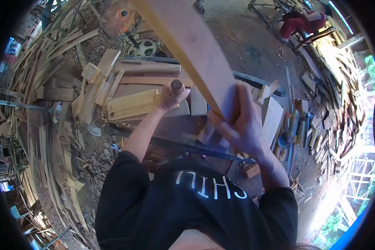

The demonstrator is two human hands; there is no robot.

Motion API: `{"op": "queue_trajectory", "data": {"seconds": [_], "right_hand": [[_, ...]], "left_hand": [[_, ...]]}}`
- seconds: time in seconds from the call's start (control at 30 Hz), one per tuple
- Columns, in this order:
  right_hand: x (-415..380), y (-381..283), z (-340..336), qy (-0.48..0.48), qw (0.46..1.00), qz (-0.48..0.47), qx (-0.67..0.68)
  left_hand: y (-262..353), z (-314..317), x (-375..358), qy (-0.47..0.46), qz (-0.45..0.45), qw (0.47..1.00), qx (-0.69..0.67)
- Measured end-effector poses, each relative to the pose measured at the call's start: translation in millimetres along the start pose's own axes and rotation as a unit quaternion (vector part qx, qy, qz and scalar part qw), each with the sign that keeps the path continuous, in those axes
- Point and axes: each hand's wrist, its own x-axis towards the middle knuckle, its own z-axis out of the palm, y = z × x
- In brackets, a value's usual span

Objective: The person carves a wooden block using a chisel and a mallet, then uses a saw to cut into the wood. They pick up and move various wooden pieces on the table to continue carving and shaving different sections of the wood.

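Observation:
A long wooden board [196,46] rises from the middle of the view toward the top edge, close to the camera. Its lower end is gripped by my right hand [243,123], with the thumb on one side and the fingers on the other. To the left, my left hand [171,98] is wrapped round a round brown wooden handle [176,86], seen end-on; the rest of that tool is hidden. Beneath my left hand lies a pale yellow board [133,104] among other planks on the work surface.
A metal wheel [143,49] stands beyond the planks. Stacked timber [41,137] fills the left side, and scrap wood [341,91] is heaped at the right. A person in red [302,23] sits at the upper right. A dark bar [196,149] crosses near my body.

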Motion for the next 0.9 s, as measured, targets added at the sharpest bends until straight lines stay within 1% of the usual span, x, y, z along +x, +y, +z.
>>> {"op": "queue_trajectory", "data": {"seconds": [0.03, 0.1, 0.13, 0.17, 0.2, 0.23, 0.27, 0.3, 0.37, 0.4, 0.43, 0.5, 0.53, 0.57, 0.6, 0.63, 0.67, 0.7, 0.73, 0.77, 0.8, 0.9], "right_hand": [[1, -2, 4, 0.001, 1.0, -0.001, 0.001], [1, -1, 11, 0.072, 0.991, -0.109, 0.012], [-4, 14, 17, 0.027, 0.996, -0.089, 0.008], [-7, 35, 22, 0.028, 0.995, -0.091, 0.008], [-10, 59, 25, -0.073, 0.996, -0.011, -0.048], [-13, 65, 24, -0.171, 0.977, 0.074, -0.103], [-15, 62, 15, -0.135, 0.975, 0.121, -0.127], [-20, 65, 15, -0.139, 0.975, 0.121, -0.127], [-27, 77, 22, -0.088, 0.987, 0.124, -0.059], [-29, 78, 24, -0.089, 0.983, 0.158, -0.019], [-31, 77, 25, -0.09, 0.983, 0.156, -0.017], [-36, 75, 27, -0.066, 0.975, 0.203, 0.053], [-39, 76, 27, -0.067, 0.975, 0.205, 0.054], [-41, 77, 28, -0.051, 0.979, 0.189, 0.052], [-44, 78, 29, -0.035, 0.983, 0.174, 0.051], [-45, 78, 30, -0.032, 0.983, 0.175, 0.053], [-46, 79, 30, -0.027, 0.983, 0.168, 0.064], [-48, 79, 30, -0.021, 0.984, 0.163, 0.075], [-50, 79, 30, -0.019, 0.983, 0.166, 0.075], [-51, 78, 29, -0.028, 0.98, 0.176, 0.086], [-51, 77, 29, -0.039, 0.977, 0.185, 0.097], [-54, 82, 32, -0.043, 0.976, 0.175, 0.126]], "left_hand": [[-1, 0, 0, 0.011, 0.029, 0.999, 0.019], [0, 1, 3, 0.032, 0.089, 0.994, 0.057], [62, 7, 26, 0.106, -0.236, 0.963, -0.076], [44, 5, 21, 0.106, -0.234, 0.964, -0.076], [10, 5, 10, 0.065, -0.084, 0.994, -0.026], [15, 2, 6, 0.016, 0.065, 0.997, 0.024], [19, 0, 10, -0.033, 0.036, 0.999, 0.024], [16, 2, 8, -0.032, 0.032, 0.999, 0.024], [2, 3, 12, -0.105, 0.025, 0.982, 0.156], [1, 3, 15, -0.12, 0.072, 0.967, 0.213], [0, 4, 16, -0.119, 0.071, 0.967, 0.215], [3, 7, 16, -0.141, 0.007, 0.962, 0.232], [6, 6, 15, -0.107, 0.05, 0.968, 0.221], [5, 6, 13, -0.11, 0.048, 0.968, 0.222], [4, 4, 10, -0.106, 0.013, 0.987, 0.117], [2, 1, 9, -0.101, -0.021, 0.995, 0.012], [1, -1, 4, -0.107, -0.085, 0.99, -0.029], [6, 0, 3, -0.111, -0.086, 0.99, -0.029], [14, 2, 4, -0.055, -0.088, 0.988, -0.118], [18, 4, 4, 0.003, -0.089, 0.974, -0.207], [15, 3, 6, -0.003, -0.076, 0.978, -0.195], [14, 6, 5, -0.022, -0.077, 0.979, -0.185]]}}
